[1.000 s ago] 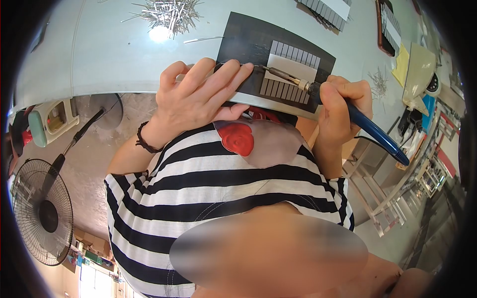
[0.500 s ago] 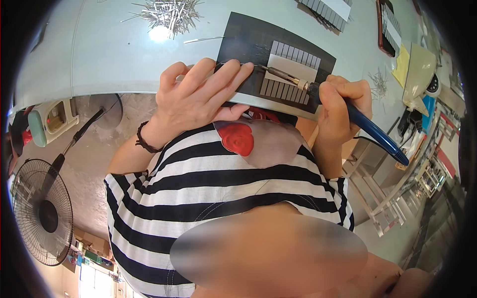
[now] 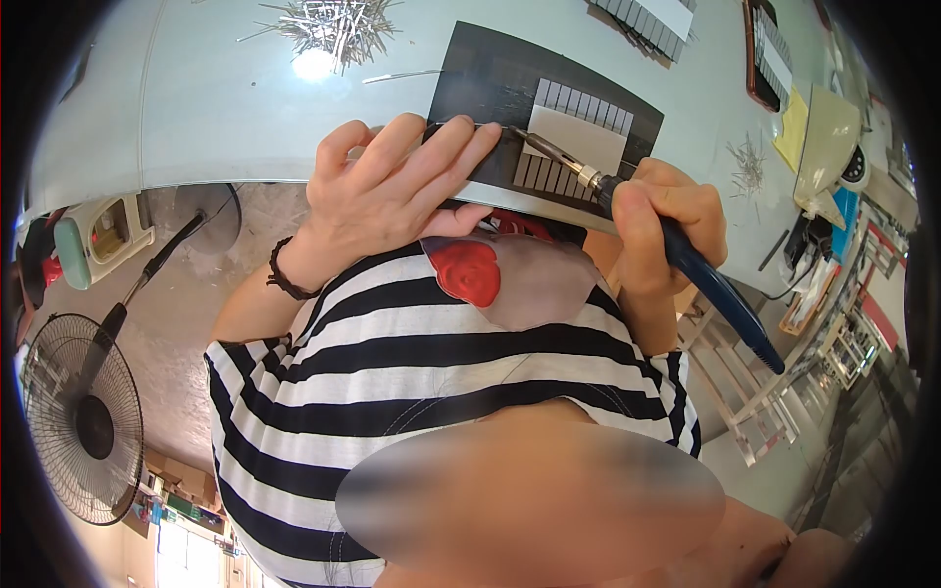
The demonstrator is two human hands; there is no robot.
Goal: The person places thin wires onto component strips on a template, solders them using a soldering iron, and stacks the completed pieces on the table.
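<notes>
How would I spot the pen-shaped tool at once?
Find the pale table, then the dark board on it. The pen-shaped tool reaches over it from the person's right grip. Its long, dark-blue handle and slim metal end set it apart from the grey strips nearby.

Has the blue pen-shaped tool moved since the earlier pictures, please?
Yes: the tool swung its rear down the view, away from the pale-green tabletop.

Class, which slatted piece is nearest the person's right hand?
The slatted piece on the dark mat, under the blue tool; both others lie farther from the right hand.
</notes>
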